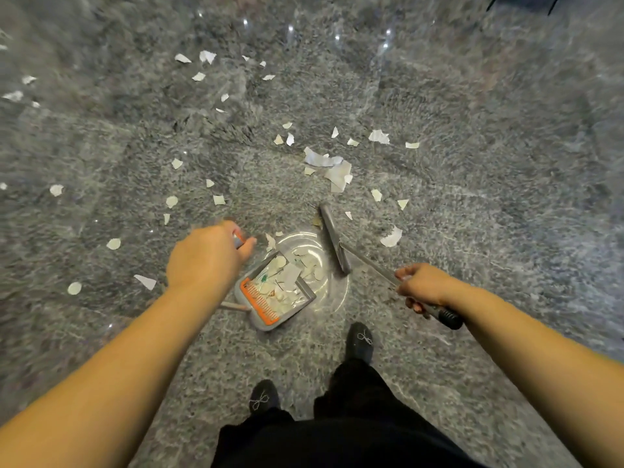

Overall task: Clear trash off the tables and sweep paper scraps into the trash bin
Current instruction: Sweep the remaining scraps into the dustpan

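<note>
A grey dustpan [305,292] with an orange comb edge stands on the speckled grey floor and holds several paper scraps. My left hand [206,258] grips the top of the dustpan's upright handle. My right hand [423,287] grips the metal handle of a broom. The broom's narrow grey head [334,241] sits on the floor just right of the dustpan mouth. White torn paper scraps [332,170] lie scattered ahead, with a larger clump beyond the broom head.
More scraps [207,57] spread far ahead and to the left [113,244]. My two black shoes [360,342] stand just behind the dustpan. The polished stone floor [489,197] stretches around in all directions. A dark object shows at the top right corner [526,1].
</note>
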Demonstrator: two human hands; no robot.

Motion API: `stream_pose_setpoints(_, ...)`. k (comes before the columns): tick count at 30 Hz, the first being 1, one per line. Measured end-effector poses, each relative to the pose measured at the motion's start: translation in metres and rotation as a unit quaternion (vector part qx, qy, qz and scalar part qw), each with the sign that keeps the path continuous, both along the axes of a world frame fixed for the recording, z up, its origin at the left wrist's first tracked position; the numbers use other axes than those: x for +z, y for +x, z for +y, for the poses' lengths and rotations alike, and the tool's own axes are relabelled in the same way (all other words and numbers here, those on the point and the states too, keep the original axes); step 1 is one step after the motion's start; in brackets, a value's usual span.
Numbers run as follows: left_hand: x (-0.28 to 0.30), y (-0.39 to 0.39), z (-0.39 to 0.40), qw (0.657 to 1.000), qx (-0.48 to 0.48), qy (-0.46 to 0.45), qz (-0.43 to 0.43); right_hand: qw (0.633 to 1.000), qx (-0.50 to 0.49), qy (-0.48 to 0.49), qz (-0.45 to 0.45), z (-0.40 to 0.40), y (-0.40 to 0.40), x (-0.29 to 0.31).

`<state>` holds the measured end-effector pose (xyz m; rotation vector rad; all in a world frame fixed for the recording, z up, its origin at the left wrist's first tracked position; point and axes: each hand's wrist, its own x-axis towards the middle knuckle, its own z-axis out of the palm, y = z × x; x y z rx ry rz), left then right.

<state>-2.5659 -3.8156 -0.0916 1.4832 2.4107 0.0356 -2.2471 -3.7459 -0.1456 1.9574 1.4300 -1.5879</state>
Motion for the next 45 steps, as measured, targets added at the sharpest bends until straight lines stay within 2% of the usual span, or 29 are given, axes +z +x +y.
stream_pose_setpoints(5, 0.001, -0.002, 0.015, 1.000, 0.020, -0.005, 0.023, 0.992, 0.117, 0.004, -0.049, 0.072, 0.004, -0.015)
stream_pose_setpoints(9, 0.003, -0.004, 0.019, 0.999, 0.046, -0.008, 0.028, 0.965, 0.243, 0.001, -0.098, 0.112, -0.006, -0.020)
stream_pose_setpoints(16, 0.004, 0.002, 0.024, 0.997, 0.052, -0.031, 0.042, 0.917, 0.384, -0.012, -0.107, 0.109, -0.029, -0.025)
stream_pose_setpoints(22, 0.006, -0.006, 0.026, 0.998, 0.051, -0.020, 0.034, 0.939, 0.336, -0.062, -0.045, 0.066, -0.039, -0.022)
stream_pose_setpoints(27, 0.003, -0.009, 0.020, 0.999, 0.038, -0.001, 0.034, 0.972, 0.205, -0.115, 0.027, 0.039, -0.043, -0.004)
stream_pose_setpoints(34, 0.006, -0.016, -0.005, 0.999, 0.044, 0.012, -0.007, 0.984, 0.143, -0.098, 0.041, 0.008, -0.044, 0.015)
stream_pose_setpoints(45, 0.020, -0.044, -0.077, 0.978, 0.198, 0.058, -0.028, 0.993, 0.098, -0.050, 0.036, -0.001, -0.063, 0.025)
